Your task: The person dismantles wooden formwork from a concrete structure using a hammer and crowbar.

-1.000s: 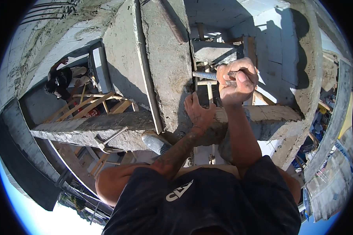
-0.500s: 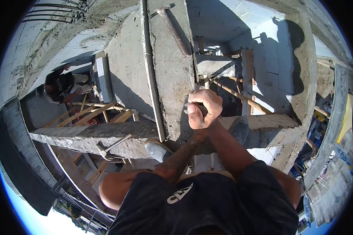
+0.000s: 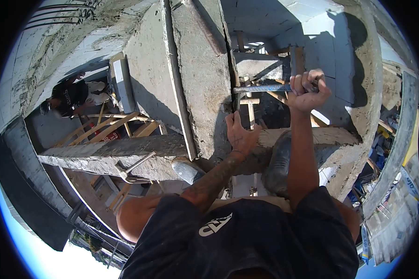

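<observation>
Bracing at the right edge of the concrete slab (image 3: 200, 79), probably for balance, the left hand (image 3: 242, 136) half-bends its fingers; any grip is unclear. Right of the slab, the right hand (image 3: 310, 90) clenches a metal bar (image 3: 264, 88), seemingly for force, tip at that edge. A hammer (image 3: 140, 162) lies left of the slab, a rusty handle (image 3: 205, 30) on it; timbers (image 3: 251, 114) obstruct its right

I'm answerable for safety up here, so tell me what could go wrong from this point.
The metal bar in the right hand might slip or swing into the left hand, which is close to its far end. If the grip fails, the bar could drop into the opening beneath it. The hammer lying on the concrete beam, near the left shoe, might get knocked off.
</observation>
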`<state>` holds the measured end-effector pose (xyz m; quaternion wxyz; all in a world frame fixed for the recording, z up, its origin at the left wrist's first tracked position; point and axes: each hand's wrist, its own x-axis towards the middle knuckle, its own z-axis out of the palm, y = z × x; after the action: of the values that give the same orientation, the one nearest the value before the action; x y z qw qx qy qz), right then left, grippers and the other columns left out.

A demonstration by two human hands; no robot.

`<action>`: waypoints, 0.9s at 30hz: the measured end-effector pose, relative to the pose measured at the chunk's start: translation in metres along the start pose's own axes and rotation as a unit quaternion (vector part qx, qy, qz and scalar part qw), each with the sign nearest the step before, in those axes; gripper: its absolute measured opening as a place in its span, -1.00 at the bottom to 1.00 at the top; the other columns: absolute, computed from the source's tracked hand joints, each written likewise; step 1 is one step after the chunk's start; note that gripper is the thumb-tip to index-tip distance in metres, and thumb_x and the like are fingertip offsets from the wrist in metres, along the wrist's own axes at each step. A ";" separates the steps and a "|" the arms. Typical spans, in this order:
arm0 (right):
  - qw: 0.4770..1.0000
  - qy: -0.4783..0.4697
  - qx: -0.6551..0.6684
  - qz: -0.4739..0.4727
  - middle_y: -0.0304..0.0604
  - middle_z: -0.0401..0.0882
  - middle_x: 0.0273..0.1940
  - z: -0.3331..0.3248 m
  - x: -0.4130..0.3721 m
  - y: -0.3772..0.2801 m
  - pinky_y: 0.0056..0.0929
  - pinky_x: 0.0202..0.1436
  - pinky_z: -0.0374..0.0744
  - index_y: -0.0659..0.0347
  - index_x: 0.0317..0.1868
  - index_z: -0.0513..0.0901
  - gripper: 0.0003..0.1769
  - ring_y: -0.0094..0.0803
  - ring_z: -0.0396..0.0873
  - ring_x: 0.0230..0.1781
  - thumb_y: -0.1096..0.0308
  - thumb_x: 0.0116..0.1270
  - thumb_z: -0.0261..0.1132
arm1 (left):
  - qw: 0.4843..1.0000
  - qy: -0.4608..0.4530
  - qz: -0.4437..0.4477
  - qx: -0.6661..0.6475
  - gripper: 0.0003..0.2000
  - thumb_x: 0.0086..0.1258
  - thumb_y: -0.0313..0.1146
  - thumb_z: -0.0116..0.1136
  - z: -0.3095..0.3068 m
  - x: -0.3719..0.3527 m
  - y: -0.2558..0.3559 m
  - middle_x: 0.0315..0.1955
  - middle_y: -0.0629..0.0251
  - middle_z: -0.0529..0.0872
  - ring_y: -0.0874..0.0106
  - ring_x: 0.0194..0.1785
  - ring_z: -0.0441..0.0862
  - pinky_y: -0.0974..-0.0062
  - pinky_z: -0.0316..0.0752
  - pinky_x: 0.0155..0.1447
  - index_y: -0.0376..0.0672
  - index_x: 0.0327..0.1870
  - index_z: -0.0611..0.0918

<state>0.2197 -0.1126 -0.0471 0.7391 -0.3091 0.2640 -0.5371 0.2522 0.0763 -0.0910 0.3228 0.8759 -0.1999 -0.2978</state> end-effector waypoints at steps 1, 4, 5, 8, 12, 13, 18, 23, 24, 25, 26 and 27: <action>1.000 0.016 0.009 0.010 -0.39 -0.04 -0.76 -0.013 0.013 0.001 -0.55 -0.75 0.01 0.17 -0.53 0.33 -0.74 -0.61 -0.12 -0.84 0.14 0.06 0.01 | 1.000 -0.001 0.003 -0.014 -0.35 -0.12 -0.30 0.25 0.002 0.004 0.002 -0.10 -0.02 0.38 0.07 0.01 0.40 0.29 0.37 0.07 -0.49 0.04 0.38; 0.996 0.076 -0.019 0.031 -0.39 -0.03 -0.76 -0.015 0.024 0.000 -0.53 -0.75 0.02 0.14 -0.55 0.31 -0.75 -0.60 -0.12 -0.84 0.14 0.05 0.01 | 1.000 0.002 0.010 0.016 -0.33 -0.10 -0.29 0.24 0.004 0.003 0.001 -0.09 0.02 0.35 0.08 -0.01 0.42 0.28 0.40 0.03 -0.47 0.09 0.35; 0.997 0.072 -0.017 0.022 -0.39 -0.03 -0.76 -0.013 0.026 0.000 -0.53 -0.75 0.02 0.14 -0.55 0.31 -0.75 -0.60 -0.12 -0.84 0.14 0.05 0.01 | 1.000 0.005 0.019 0.013 -0.33 -0.10 -0.29 0.24 0.002 0.005 0.001 -0.09 0.02 0.35 0.08 -0.01 0.42 0.28 0.40 0.03 -0.47 0.09 0.35; 0.998 0.049 -0.016 0.028 -0.34 0.04 -0.72 0.013 0.023 0.005 -0.52 -0.74 0.06 0.15 -0.56 0.29 -0.76 -0.58 -0.04 -0.85 0.18 0.10 -0.02 | 1.000 -0.024 0.012 0.005 -0.37 -0.14 -0.29 0.24 -0.010 0.010 -0.001 -0.13 0.00 0.41 0.09 -0.05 0.45 0.27 0.40 0.05 -0.46 0.03 0.42; 0.942 -0.130 -0.275 -0.142 -0.20 0.38 -0.64 0.097 -0.049 0.037 -0.55 -0.63 0.28 0.28 -0.49 0.43 -0.84 -0.48 0.29 -0.74 0.36 0.14 0.13 | 0.995 -0.069 0.012 0.067 -0.41 -0.06 -0.33 0.23 -0.018 0.011 -0.006 -0.19 0.10 0.42 0.14 -0.10 0.47 0.32 0.41 -0.01 -0.43 0.04 0.40; 0.881 -0.207 -0.375 -0.202 -0.14 0.46 -0.60 0.107 -0.074 0.039 -0.56 -0.53 0.38 0.31 -0.46 0.47 -0.81 -0.41 0.43 -0.64 0.33 0.12 0.21 | 0.995 -0.068 0.014 0.069 -0.43 -0.06 -0.34 0.23 -0.020 0.010 -0.008 -0.20 0.10 0.42 0.15 -0.10 0.47 0.32 0.41 -0.01 -0.43 0.03 0.41; 0.861 -0.254 -0.412 -0.156 -0.14 0.49 -0.59 0.095 -0.110 0.034 -0.42 -0.37 0.49 0.26 -0.45 0.51 -0.73 -0.27 0.53 -0.52 0.18 0.10 0.25 | 0.996 -0.067 0.021 0.064 -0.50 -0.03 -0.36 0.21 -0.027 0.006 -0.017 -0.24 0.09 0.45 0.17 -0.15 0.48 0.33 0.41 -0.05 -0.43 -0.02 0.46; 0.886 -0.277 -0.349 -0.133 -0.21 0.43 -0.62 0.077 -0.108 0.040 -0.42 -0.43 0.47 0.23 -0.51 0.49 -0.67 -0.32 0.48 -0.58 0.10 0.02 0.25 | 0.995 -0.070 0.026 0.064 -0.56 -0.01 -0.38 0.19 -0.024 0.011 -0.018 -0.27 0.09 0.47 0.19 -0.19 0.48 0.35 0.41 -0.08 -0.43 -0.07 0.51; 0.897 -0.221 -0.347 -0.162 -0.25 0.39 -0.64 0.074 -0.100 0.043 -0.49 -0.50 0.42 0.23 -0.53 0.48 -0.65 -0.42 0.42 -0.64 0.07 0.04 0.24 | 0.995 -0.075 0.028 0.059 -0.58 0.00 -0.38 0.19 -0.022 0.014 -0.018 -0.28 0.09 0.48 0.20 -0.19 0.48 0.35 0.41 -0.08 -0.43 -0.08 0.52; 0.921 -0.171 -0.321 -0.138 -0.27 0.39 -0.63 0.066 -0.080 0.045 -0.60 -0.56 0.36 0.24 -0.53 0.45 -0.64 -0.57 0.36 -0.65 0.07 0.08 0.23 | 0.995 -0.082 0.030 0.053 -0.59 0.01 -0.39 0.18 -0.019 0.018 -0.016 -0.29 0.09 0.48 0.20 -0.20 0.48 0.35 0.41 -0.09 -0.43 -0.09 0.53; 0.973 -0.087 -0.191 -0.092 -0.31 0.36 -0.63 0.067 -0.057 0.045 -0.68 -0.62 0.29 0.26 -0.51 0.41 -0.64 -0.70 0.28 -0.65 0.10 0.13 0.19 | 0.994 -0.093 0.029 0.048 -0.60 0.01 -0.39 0.18 -0.019 0.021 -0.017 -0.30 0.09 0.49 0.21 -0.21 0.48 0.36 0.41 -0.10 -0.43 -0.10 0.55; 0.979 -0.096 -0.176 -0.025 -0.35 0.32 -0.63 0.066 -0.031 0.028 -0.64 -0.58 0.23 0.28 -0.53 0.40 -0.76 -0.69 0.26 -0.64 0.29 0.14 0.19 | 0.994 -0.100 0.031 0.042 -0.61 0.02 -0.40 0.18 -0.020 0.023 -0.019 -0.30 0.09 0.49 0.21 -0.22 0.48 0.36 0.41 -0.10 -0.43 -0.11 0.56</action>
<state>0.2758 -0.0653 -0.0217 0.6816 -0.4907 0.2743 -0.4684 0.2855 0.0861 -0.1011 0.2729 0.8480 -0.2707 -0.3650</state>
